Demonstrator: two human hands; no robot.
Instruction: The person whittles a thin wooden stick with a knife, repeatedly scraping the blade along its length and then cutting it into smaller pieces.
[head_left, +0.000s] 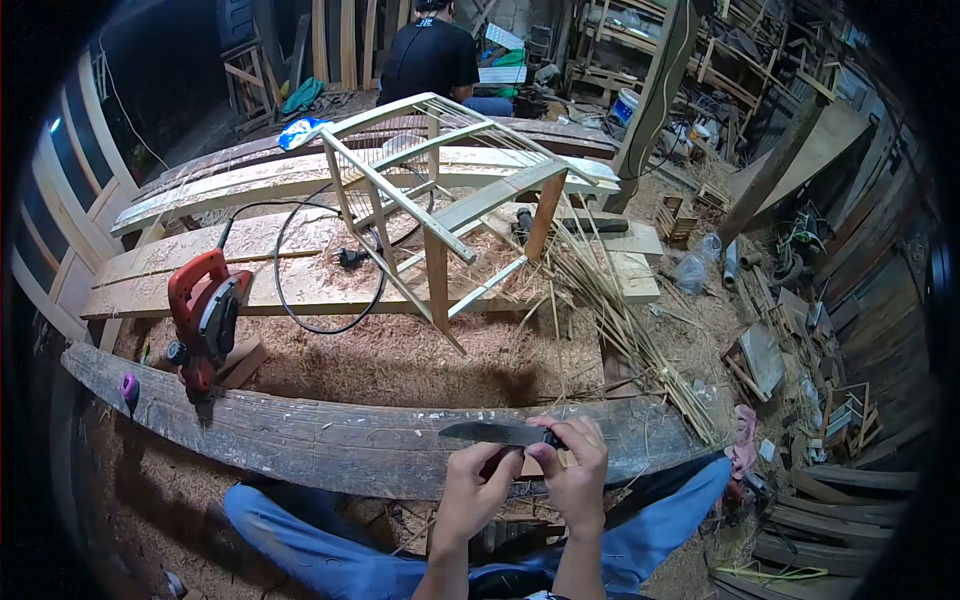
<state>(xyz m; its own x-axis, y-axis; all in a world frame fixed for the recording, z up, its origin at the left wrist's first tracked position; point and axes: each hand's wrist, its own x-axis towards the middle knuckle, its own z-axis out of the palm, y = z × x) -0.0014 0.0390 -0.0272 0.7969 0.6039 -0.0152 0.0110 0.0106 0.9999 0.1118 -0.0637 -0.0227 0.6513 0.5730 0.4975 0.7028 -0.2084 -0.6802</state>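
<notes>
Over curved plank [330, 440], my right hand [578, 468] closed around knife [490, 433] handle, blade lying leftward; my left hand [478, 488] curled just beneath blade, grasp unclear.

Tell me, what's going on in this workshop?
A seated person holds a dark-bladed knife in the right hand, blade pointing left, above a weathered grey plank. The left hand sits just under the blade; what it pinches is unclear. Ahead, a pale wooden chair frame lies tipped on sawdust-covered boards, near a red power tool and thin cane strips. Another person in a black shirt sits at the back, turned away.
</notes>
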